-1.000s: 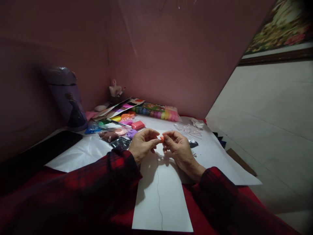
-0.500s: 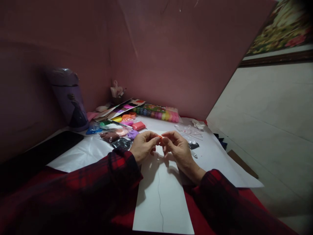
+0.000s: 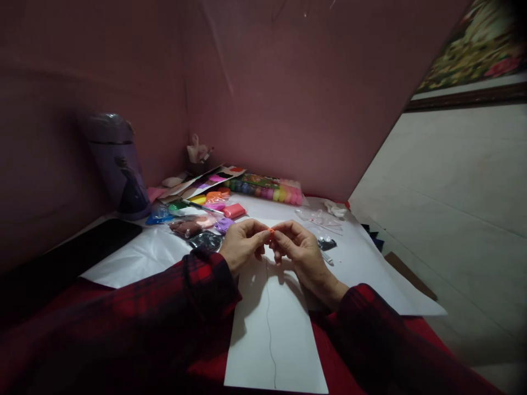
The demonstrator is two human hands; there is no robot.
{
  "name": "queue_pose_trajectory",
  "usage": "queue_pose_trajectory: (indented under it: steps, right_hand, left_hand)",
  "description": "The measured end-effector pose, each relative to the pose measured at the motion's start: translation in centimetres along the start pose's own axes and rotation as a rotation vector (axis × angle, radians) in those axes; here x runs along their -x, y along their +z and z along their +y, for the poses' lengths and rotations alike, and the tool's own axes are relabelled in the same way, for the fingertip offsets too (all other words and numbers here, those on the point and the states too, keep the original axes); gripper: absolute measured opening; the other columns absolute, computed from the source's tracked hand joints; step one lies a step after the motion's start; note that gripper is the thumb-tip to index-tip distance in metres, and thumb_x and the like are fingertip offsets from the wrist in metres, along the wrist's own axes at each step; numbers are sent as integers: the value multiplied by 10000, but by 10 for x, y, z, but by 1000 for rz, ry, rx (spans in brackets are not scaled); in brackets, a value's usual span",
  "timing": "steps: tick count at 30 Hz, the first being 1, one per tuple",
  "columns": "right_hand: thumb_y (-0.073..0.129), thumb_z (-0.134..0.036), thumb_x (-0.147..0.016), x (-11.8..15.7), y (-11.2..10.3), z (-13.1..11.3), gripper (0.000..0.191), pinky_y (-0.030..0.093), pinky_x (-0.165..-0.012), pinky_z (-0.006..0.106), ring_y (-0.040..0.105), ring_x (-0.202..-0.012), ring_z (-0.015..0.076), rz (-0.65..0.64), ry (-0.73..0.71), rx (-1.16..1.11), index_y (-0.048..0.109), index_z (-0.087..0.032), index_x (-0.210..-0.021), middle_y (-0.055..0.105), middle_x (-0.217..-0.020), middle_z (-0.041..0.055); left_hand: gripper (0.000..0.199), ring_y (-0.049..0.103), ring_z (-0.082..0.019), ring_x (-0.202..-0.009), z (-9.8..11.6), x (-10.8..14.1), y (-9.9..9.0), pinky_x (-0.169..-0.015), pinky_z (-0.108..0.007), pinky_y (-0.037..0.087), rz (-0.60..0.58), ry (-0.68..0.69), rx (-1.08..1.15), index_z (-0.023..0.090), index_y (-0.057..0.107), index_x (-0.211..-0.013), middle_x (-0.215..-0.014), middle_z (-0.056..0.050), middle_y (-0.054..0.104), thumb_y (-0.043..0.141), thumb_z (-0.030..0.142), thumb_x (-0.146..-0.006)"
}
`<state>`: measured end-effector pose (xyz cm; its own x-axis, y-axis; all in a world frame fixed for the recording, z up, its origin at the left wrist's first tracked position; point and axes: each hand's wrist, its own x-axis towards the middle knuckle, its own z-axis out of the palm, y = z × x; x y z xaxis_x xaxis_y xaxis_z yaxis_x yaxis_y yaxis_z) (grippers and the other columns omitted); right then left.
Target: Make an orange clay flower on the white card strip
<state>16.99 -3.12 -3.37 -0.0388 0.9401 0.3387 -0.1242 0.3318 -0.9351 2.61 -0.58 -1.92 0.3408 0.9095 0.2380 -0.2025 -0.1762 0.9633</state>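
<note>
Mostly, the one small orange piece [image 3: 272,234] is hidden, pinched tight by both my left hand [image 3: 244,245] and right hand [image 3: 303,253], so its shape escapes me. Beneath my grip lies one paper strip [image 3: 290,340] with one wavy line [image 3: 269,323], its far end hard to make out; beyond, leftward, sits one red packet [image 3: 234,210].

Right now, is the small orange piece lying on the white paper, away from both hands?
No, the left hand and the right hand pinch the small orange piece between them, above the white paper.
</note>
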Motion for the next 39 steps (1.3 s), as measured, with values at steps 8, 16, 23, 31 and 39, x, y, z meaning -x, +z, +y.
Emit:
queue_pose_trajectory:
  steps: [8, 16, 23, 31, 39]
  right_hand:
    - [676, -354, -794, 1, 0, -4, 222, 461, -430, 212, 537, -475, 84, -32, 83, -78, 605, -172, -900, 608, -670, -17]
    - [673, -334, -795, 0, 0, -1, 183, 469, -419, 211, 532, -462, 88, -16, 12, -36, 597, -176, -849, 599, -633, -26]
    - [675, -326, -790, 1, 2, -5, 184, 459, -416, 194, 529, -478, 78, -14, 69, -130, 626, -169, -871, 599, -663, -19]
    - [690, -351, -783, 0, 0, -2, 213, 458, -408, 199, 526, -450, 81, 2, 26, -89, 593, -174, -852, 606, -632, -29]
    - [722, -380, -748, -2, 0, 0, 249, 450, -397, 205, 510, -462, 89, 81, -80, 122, 599, -179, -827, 572, -611, -39]
  left_hand:
    - [291, 503, -76, -438, -2, 0, 1, -418, -207, 423, 26, -14, 89, 101, 595, -705, -569, -6, 611, 731, 354, -661]
    - [266, 506, -81, -438, 1, 2, 2, -399, -200, 409, 29, 37, -15, 109, 605, -684, -571, -7, 613, 743, 334, -647]
    - [277, 504, -81, -436, 1, 1, 1, -411, -207, 424, 49, -11, 48, 103, 607, -709, -562, -2, 605, 736, 342, -659]
    - [298, 518, -82, -437, 0, 1, 1, -406, -204, 424, 10, 4, 65, 100, 614, -703, -578, -7, 617, 761, 351, -636]
    - [292, 528, -85, -469, -3, -1, -2, -457, -212, 449, -5, -33, 127, 85, 663, -726, -546, -4, 605, 786, 327, -618]
